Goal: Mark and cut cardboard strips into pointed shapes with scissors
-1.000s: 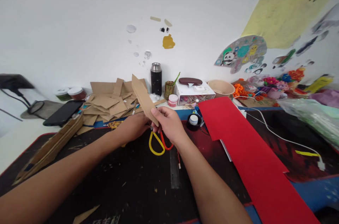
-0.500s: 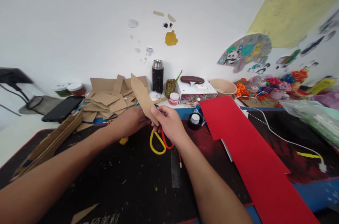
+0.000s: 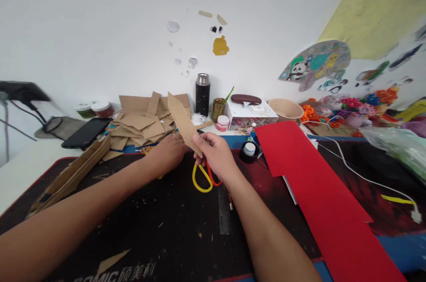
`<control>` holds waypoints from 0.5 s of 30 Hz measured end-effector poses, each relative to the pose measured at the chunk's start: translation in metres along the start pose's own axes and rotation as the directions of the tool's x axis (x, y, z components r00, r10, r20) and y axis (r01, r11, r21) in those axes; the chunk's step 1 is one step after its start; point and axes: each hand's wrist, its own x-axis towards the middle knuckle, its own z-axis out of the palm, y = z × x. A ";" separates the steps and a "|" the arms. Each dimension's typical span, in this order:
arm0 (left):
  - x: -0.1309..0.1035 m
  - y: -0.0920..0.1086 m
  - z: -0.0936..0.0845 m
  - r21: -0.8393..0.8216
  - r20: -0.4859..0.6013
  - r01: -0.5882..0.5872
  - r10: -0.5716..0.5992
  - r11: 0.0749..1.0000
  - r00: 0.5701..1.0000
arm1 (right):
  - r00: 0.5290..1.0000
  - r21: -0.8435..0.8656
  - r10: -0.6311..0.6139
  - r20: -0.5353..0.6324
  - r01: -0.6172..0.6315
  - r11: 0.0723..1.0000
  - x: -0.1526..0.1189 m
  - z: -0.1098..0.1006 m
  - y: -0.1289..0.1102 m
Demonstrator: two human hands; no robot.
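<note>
My right hand (image 3: 213,151) pinches the lower end of a brown cardboard strip (image 3: 182,120), which leans up to the left with a pointed top. Beside it, my left hand (image 3: 169,153) is low over the mat, back upward; its fingertips are hidden behind the strip, so what they hold, if anything, does not show. Scissors with a yellow and a red handle (image 3: 202,178) lie just beneath my right hand, their blades hidden. Behind my left hand is a pile of cut cardboard pieces (image 3: 136,122).
Red corrugated sheet (image 3: 319,188) crosses the right side. A black flask (image 3: 203,95), a white box (image 3: 249,115) and a black round holder (image 3: 249,152) stand toward the wall. A long cardboard piece (image 3: 71,175) lies left; a clear ruler (image 3: 224,213) is near the middle.
The view has shifted slightly left, so most things appear further right. My left hand has lowered a little, its fingers slipping further behind the strip. My right hand still holds the strip.
</note>
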 end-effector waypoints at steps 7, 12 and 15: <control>-0.008 0.005 -0.024 -0.075 -0.019 0.172 -0.174 0.982 0.985 | 1.000 -0.005 -0.023 -0.008 0.023 1.000 -0.001 -0.002 -0.001; -0.074 0.024 -0.062 -0.197 0.009 0.222 -0.225 0.955 0.974 | 1.000 -0.013 -0.020 -0.005 0.020 1.000 -0.003 -0.002 -0.003; -0.119 0.033 -0.072 -0.200 0.087 0.130 -0.115 0.971 0.990 | 1.000 -0.035 -0.004 -0.006 0.004 0.999 -0.004 0.000 -0.002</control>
